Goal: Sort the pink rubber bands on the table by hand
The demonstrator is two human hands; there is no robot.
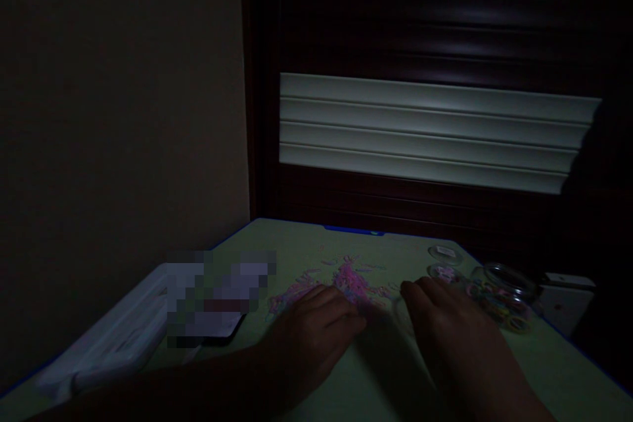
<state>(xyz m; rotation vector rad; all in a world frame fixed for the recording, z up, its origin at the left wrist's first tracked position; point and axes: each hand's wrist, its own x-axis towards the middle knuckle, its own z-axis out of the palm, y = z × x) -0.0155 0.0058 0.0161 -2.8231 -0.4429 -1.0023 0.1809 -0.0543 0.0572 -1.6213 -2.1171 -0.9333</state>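
Note:
Small pink and pastel elastic bands [352,280] lie loose in a spread pile on the pale table. My left hand [319,326] rests at the near edge of this pile, its fingers bent and held together; whatever lies under the fingertips is hidden. Beside it to the right, my right hand [448,320] is curled with fingers pointing down over a clear round container [401,316]. That container is mostly covered by the hand, and I cannot tell whether the fingers grip its rim or something small inside.
To the right stand a clear jar [499,300] of coloured hair ties, a small round tub [445,273] and a clear lid [445,253]. A white box [566,300] is beyond the table edge. At left lie a white tray [123,323] and a blurred-out phone-like object [225,303]. Light is dim.

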